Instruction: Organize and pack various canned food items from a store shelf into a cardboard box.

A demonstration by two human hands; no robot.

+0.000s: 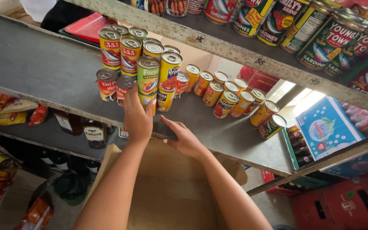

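Note:
My left hand [138, 120] reaches up to a grey shelf [43, 64] and grips a can [146, 99] at the bottom of a stack, under a green and yellow tin [148, 76]. A yellow tin [170, 68] stands stacked right beside it. My right hand [185, 137] rests on the shelf's front edge, fingers spread, holding nothing. Red tins [110, 47] are stacked behind on the left. A row of yellow and orange tins [226, 102] runs off to the right along the shelf.
An open cardboard box [171, 191] sits below my arms. The upper shelf [252, 55] carries several sardine tins. Dark bottles [94, 134] and snack packets [7, 110] fill the lower shelf at left. Blue water cartons [329, 127] and red crates [346, 204] lie at right.

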